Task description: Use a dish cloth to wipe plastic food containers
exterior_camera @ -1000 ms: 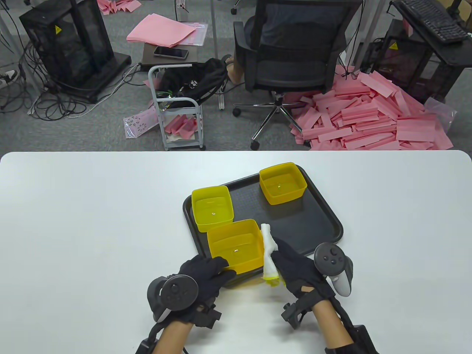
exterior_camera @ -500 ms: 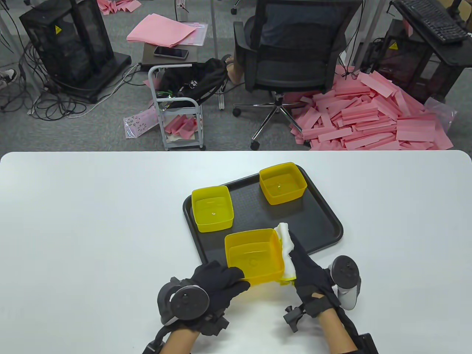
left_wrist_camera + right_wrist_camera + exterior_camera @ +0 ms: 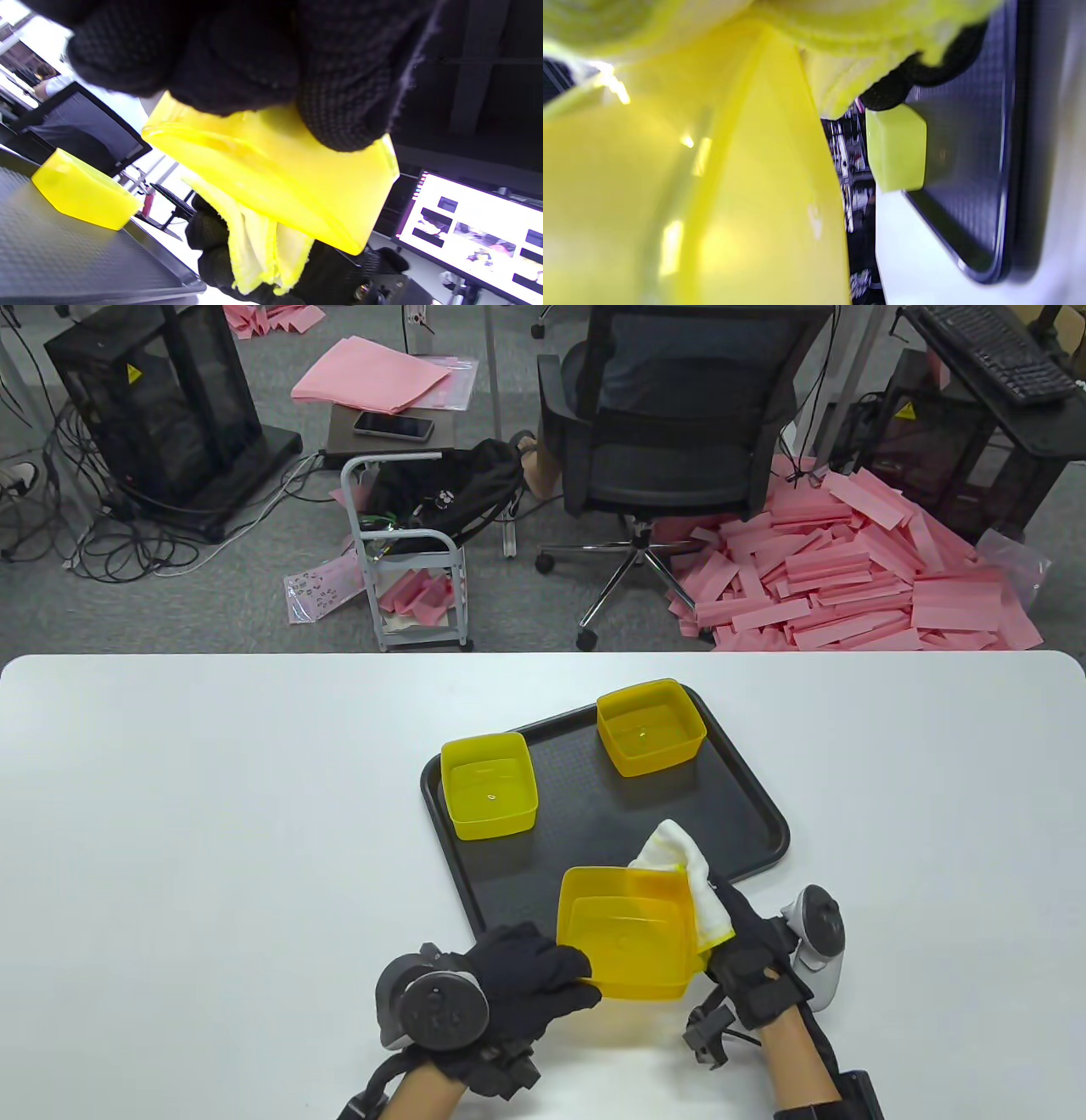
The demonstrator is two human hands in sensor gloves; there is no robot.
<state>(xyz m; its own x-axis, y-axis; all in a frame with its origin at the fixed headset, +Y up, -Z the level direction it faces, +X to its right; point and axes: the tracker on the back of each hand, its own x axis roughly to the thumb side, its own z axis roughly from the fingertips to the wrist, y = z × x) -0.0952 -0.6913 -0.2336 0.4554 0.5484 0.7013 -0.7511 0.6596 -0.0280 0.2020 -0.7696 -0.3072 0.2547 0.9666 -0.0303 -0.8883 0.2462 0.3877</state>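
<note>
Table view shows my left hand (image 3: 517,980) gripping the near-left edge of a yellow container (image 3: 628,937) lifted over the near edge of the black tray (image 3: 747,806), while my right hand (image 3: 751,954) presses the dish cloth (image 3: 691,878) against its right wall, fingers wrapped around the cloth. From the left wrist view the cloth (image 3: 258,243) sits bunched against the outside of that wall. I judge this first container mid-wipe; the far container (image 3: 651,727) and left container (image 3: 489,785) rest on the tray untouched, so most of the job remains.
</note>
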